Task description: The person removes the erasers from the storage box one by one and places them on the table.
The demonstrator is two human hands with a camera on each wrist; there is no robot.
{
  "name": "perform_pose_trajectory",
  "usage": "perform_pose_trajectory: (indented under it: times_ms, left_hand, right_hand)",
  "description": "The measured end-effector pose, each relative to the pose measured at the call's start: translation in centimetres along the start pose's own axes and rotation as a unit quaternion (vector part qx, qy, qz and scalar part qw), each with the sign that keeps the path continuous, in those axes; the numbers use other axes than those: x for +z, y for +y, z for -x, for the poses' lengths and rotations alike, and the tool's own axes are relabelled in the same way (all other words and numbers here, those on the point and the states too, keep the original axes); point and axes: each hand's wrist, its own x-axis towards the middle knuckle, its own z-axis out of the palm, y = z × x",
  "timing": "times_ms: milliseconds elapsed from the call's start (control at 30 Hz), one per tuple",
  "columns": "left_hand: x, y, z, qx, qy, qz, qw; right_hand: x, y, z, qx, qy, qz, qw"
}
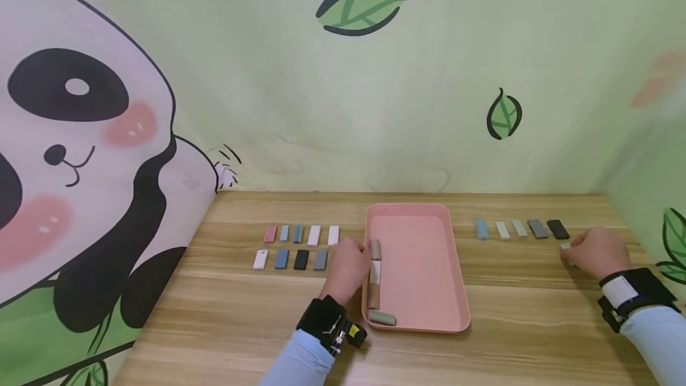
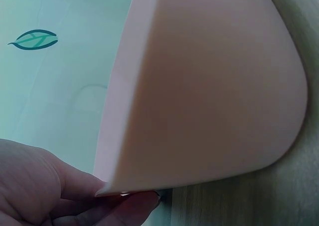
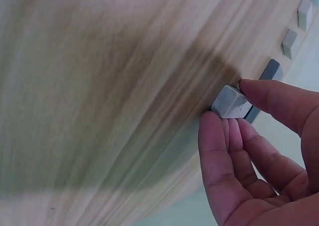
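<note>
On the wooden table lies a pink tray (image 1: 417, 267), with several small blocks along its left wall, among them a brown block (image 1: 373, 296) and a green block (image 1: 383, 318). My left hand (image 1: 348, 267) is at the tray's left side. In the left wrist view, its thumb and fingers (image 2: 137, 206) pinch the edge of the tray (image 2: 214, 86). Far to the right, my right hand (image 1: 597, 252) pinches a small whitish block (image 3: 231, 102) between thumb and fingertips, close over the table. Part of that block hides behind the thumb.
Left of the tray, small blocks stand in two rows, including a red block (image 1: 270, 233) and a black block (image 1: 301, 260). On the right runs a row with a blue block (image 1: 482, 229), a grey block (image 1: 538, 229) and a black block (image 1: 558, 229). A printed cloth (image 1: 300, 106) hangs behind.
</note>
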Motion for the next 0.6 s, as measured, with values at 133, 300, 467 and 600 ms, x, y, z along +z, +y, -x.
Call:
perform_pose_trajectory:
  times_ms: [133, 300, 467, 600]
  left_hand:
    - [0.1, 0.0, 0.1, 0.003, 0.002, -0.003, 1.0000]
    - [-0.1, 0.0, 0.2, 0.010, 0.003, -0.004, 0.9999]
    - [-0.2, 0.1, 0.2, 0.004, -0.005, 0.004, 1.0000]
    - [-0.3, 0.0, 0.1, -0.001, -0.014, 0.009, 0.9999]
  right_hand:
    - [0.0, -0.1, 0.1, 0.000, 0.001, -0.001, 1.0000]
    - [-0.4, -1.6, 0.4, -0.019, 0.010, 0.013, 0.9997]
    - [-1.2, -6.3, 1.0, -0.065, 0.012, 0.012, 0.9978]
    - [-1.1, -11.9, 2.1, -0.115, -0.010, -0.016, 0.9932]
